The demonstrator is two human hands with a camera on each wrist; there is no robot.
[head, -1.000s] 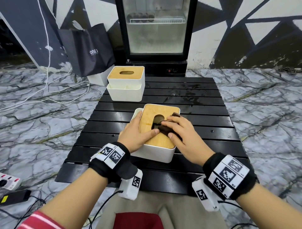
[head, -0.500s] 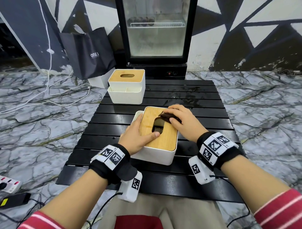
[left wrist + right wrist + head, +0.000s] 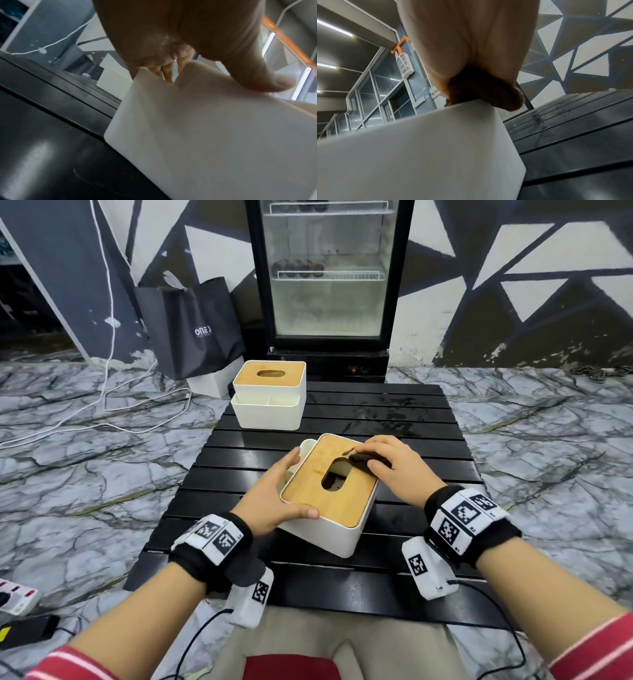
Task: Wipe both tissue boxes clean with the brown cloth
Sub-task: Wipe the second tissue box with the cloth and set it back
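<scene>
The near tissue box (image 3: pixel 318 501), white with a bamboo lid and an oval slot, sits skewed in the middle of the black slatted table (image 3: pixel 394 419). My left hand (image 3: pixel 274 498) grips its left side, fingers over the left rim and thumb (image 3: pixel 257 75) on the near corner of the white wall (image 3: pixel 205 135). My right hand (image 3: pixel 394 467) holds the bunched brown cloth (image 3: pixel 363 462) pressed on the lid's far right part, beside the slot. From the right wrist view the cloth (image 3: pixel 488 93) bulges over the box's top edge (image 3: pixel 419 148). The second tissue box (image 3: pixel 269 395) stands untouched at the table's far left corner.
A glass-door fridge (image 3: pixel 329 285) stands just behind the table. A black paper bag (image 3: pixel 195 330) and white cables (image 3: pixel 102 405) lie on the marble floor at the left. A power strip (image 3: pixel 17 597) lies at the lower left.
My right hand slid the cloth from the near side of the slot to the lid's far right part. The box turned slightly, and my left thumb shifted from the lid to the near corner.
</scene>
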